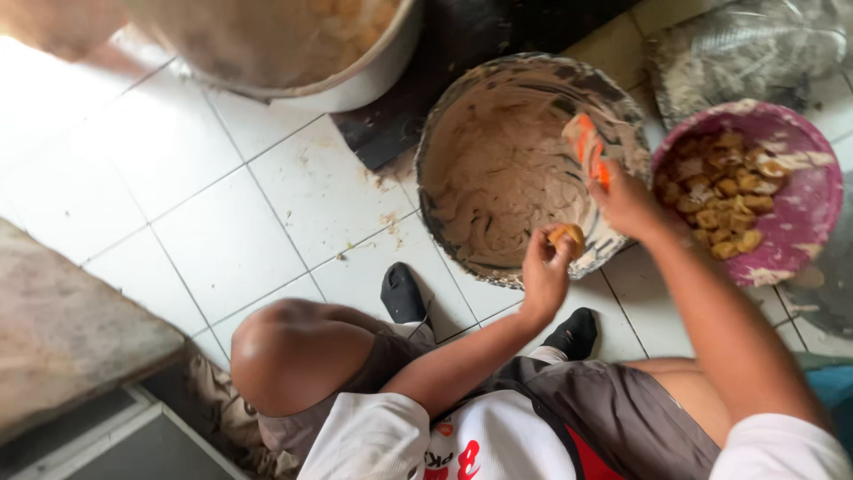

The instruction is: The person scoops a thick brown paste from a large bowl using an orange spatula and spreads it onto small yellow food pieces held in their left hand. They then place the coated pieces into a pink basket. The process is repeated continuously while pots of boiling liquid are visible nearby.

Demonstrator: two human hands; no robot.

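Person's squatting on a white tiled floor (222,222), knees up, everything spread out in front of them. Far left there's a big metal pot (355,76) cut off by the frame, something pale and lumpy inside, can't tell what. Next over, middle of the scene, a wide round basin (613,111) smeared all over with thick beige paste (498,169), caked up its walls too. The left hand (544,267) is at the near rim of that basin, fingers pinched around a small golden-brown piece of food (569,236). The right hand (626,203) is just beside it over the basin's right edge, fingers closed around an orange spatula (586,147) coated in paste. Far right sits a pink bowl (813,213), paste-streaked, holding a heap of fried golden chunks (724,204).
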